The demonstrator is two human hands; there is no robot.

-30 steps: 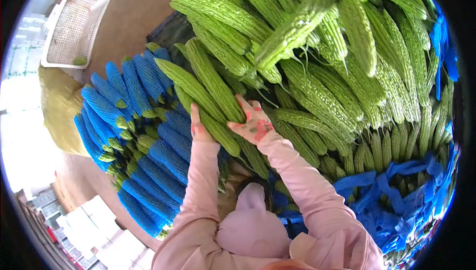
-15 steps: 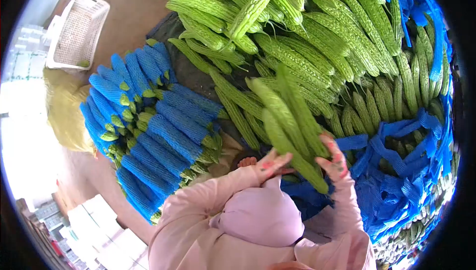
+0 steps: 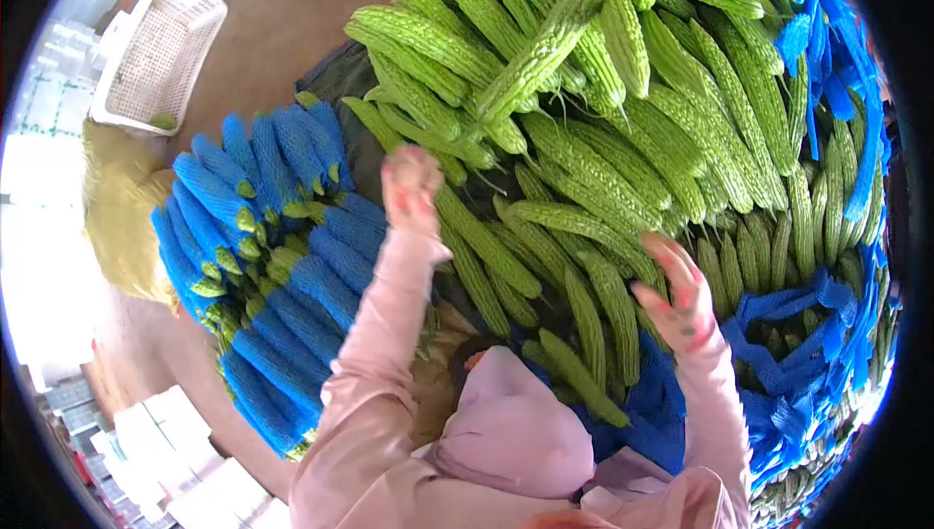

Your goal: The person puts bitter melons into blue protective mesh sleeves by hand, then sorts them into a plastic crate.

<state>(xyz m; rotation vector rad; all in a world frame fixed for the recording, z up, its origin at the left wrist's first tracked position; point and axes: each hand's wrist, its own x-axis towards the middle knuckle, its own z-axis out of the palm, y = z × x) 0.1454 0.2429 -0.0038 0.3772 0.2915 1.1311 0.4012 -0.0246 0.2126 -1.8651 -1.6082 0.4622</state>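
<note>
Current step, as I judge it: selecting among loose bitter gourds [image 3: 488,245]. Clock positions are from the view's centre. The gourds lie on dark cloth [image 3: 341,80] between my hands, spreading from centre toward 4 o'clock. My right hand [image 3: 684,294], between 3 and 4 o'clock, has a wide grip, no gourd held. My left hand [image 3: 413,189], near 10 o'clock, is blurred; I cannot tell its grip. Next move calls for thumb and fingers aligned across a gourd's body. Gourd appearance: green, long, ridged lengthwise, tapered ends.
</note>
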